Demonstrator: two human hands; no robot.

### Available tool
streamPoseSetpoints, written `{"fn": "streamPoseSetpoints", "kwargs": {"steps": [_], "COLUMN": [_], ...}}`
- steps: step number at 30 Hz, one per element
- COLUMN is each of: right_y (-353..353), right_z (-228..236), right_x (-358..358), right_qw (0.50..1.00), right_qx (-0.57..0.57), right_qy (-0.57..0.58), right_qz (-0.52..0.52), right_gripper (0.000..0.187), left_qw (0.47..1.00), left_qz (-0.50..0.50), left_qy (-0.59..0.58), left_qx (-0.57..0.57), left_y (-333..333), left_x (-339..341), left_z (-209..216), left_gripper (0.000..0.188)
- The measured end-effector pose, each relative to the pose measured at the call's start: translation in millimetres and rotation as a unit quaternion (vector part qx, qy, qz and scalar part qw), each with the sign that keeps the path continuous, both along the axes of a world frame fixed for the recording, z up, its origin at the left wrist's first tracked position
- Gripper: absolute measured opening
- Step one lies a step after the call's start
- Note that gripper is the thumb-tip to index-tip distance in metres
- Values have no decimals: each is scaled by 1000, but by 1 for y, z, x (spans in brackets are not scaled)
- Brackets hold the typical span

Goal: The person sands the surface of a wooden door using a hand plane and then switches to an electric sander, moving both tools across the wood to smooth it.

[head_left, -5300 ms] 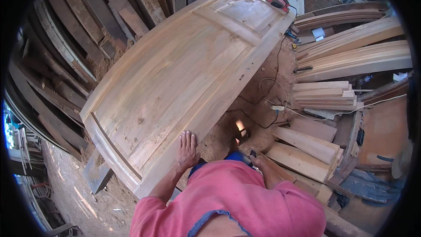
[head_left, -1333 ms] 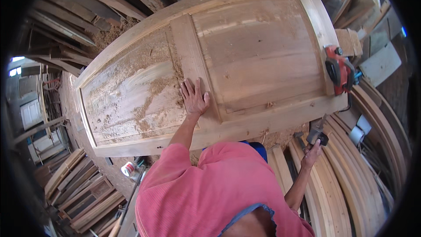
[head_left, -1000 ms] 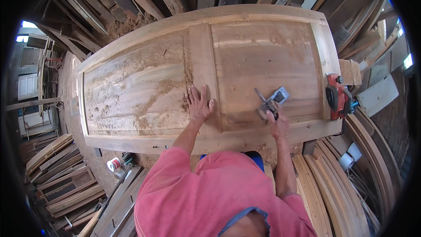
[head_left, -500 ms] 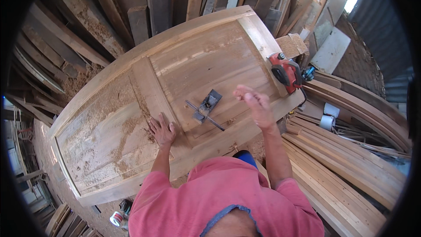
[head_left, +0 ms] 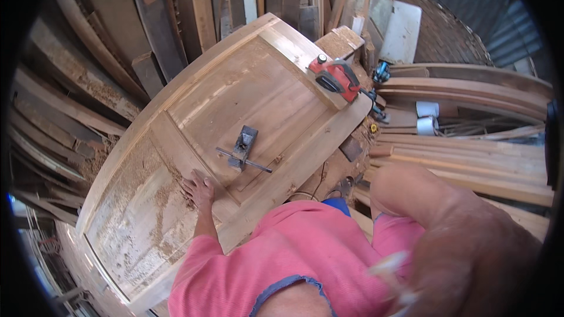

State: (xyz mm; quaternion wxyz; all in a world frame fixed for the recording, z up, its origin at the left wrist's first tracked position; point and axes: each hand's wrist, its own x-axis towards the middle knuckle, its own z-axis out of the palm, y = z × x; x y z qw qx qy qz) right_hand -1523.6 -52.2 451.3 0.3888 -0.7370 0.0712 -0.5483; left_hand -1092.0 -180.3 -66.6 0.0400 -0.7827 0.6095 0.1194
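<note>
Whereas the right hand [head_left: 470, 264] earlier hovered over the wooden door [head_left: 317, 148], I found it blurred at four o'clock, its grip indeterminable; the left hand [head_left: 200, 192] lay flat, fingers spread, at eight, the hand plane [head_left: 242, 145] on the door at nine.

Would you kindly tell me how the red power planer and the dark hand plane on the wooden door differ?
Colour: the red power planer is red and black; the dark hand plane is greyish black.
Shape: the planer has a bulky, rounded body; the hand plane is a narrow block crossed by a thin rod.
Place: the planer sits at the door's far-right end; the hand plane lies nearer the left hand.
Both rest on the wooden door, untouched.
</note>
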Motion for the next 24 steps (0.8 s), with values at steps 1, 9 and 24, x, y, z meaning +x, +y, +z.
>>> {"fn": "streamPoseSetpoints", "kwargs": {"steps": [1, 9, 24], "right_y": [6, 74, 357], "right_z": [-1, -4, -477], "right_x": [-8, -93, -345], "right_qw": [1000, 999, 351], "right_qx": [-1, -10, 616], "right_qy": [0, -18, -331], "right_qz": [2, -37, -623], "right_gripper": [82, 90, 39], "left_qw": [999, 941, 894], "left_qz": [34, -227, -436], "left_qy": [24, 104, 25], "left_qx": [29, -228, 102], "left_y": [-6, -3, 96], "left_x": [-5, -177, -423], "left_z": [14, 54, 10], "left_gripper": [77, 76, 115]}}
